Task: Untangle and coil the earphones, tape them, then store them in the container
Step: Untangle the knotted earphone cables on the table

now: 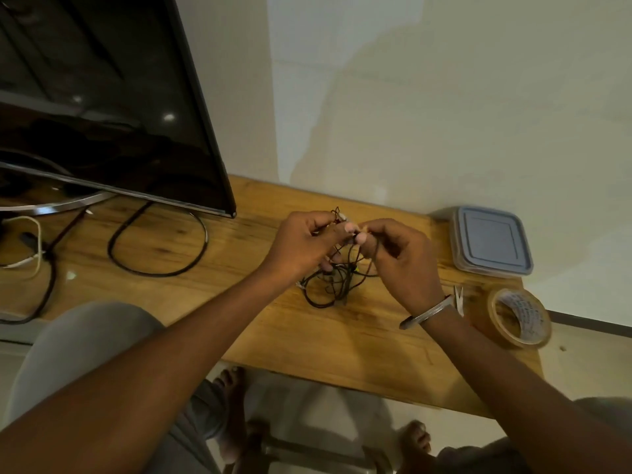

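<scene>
Above the table's (359,340) middle, left hand (304,244) and right hand (400,261) each close a pinching grip on the tangled earphones (335,282), lifting them so loops hang free; lidded container (490,241) waits at the far right corner.

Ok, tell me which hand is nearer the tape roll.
Right. The right hand is just left of the tape roll, its wrist close beside it; the left hand is farther left, past the earphones.

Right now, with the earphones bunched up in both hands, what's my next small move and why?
Probably draw the hands apart to loosen the knot: the left hand and right hand pinch the earphones, which hang in a snarl; tape roll and container lie untouched.
</scene>
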`<action>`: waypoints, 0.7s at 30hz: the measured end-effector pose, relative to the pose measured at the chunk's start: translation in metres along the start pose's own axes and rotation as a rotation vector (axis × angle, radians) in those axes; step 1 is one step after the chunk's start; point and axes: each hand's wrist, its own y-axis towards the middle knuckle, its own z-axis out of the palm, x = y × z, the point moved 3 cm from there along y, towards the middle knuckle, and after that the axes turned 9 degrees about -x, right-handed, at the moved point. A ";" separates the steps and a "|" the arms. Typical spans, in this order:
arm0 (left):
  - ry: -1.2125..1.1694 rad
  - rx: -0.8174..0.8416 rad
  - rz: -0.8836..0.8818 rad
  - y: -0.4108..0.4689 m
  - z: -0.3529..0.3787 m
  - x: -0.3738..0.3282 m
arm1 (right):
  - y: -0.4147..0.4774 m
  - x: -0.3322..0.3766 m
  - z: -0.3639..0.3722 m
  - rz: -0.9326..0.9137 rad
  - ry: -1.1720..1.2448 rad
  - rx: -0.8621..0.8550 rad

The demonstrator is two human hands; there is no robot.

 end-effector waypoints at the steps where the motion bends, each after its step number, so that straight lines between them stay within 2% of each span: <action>1: 0.052 -0.031 0.020 0.001 -0.002 0.000 | 0.003 -0.002 -0.003 0.068 0.083 -0.026; 4: 0.123 -0.082 0.077 0.004 -0.006 0.001 | 0.009 -0.002 -0.008 0.329 0.353 -0.071; 8: 0.259 -0.101 0.130 0.007 -0.010 0.006 | 0.011 0.000 -0.010 0.494 0.547 -0.110; 11: 0.573 -0.095 0.186 0.011 -0.018 0.016 | 0.016 0.005 -0.015 0.531 0.651 -0.142; 14: 0.727 -0.119 0.144 0.013 -0.025 0.022 | 0.024 0.012 -0.026 0.511 0.739 -0.160; 16: 0.569 -0.167 0.049 0.017 -0.027 0.022 | 0.031 0.014 -0.036 0.498 0.742 -0.171; 19: -0.001 -0.245 -0.376 0.021 -0.031 0.020 | 0.038 0.010 -0.049 0.421 0.632 -0.225; 21: -0.154 -0.229 -0.533 0.023 -0.032 0.021 | 0.038 0.009 -0.055 0.266 0.425 -0.275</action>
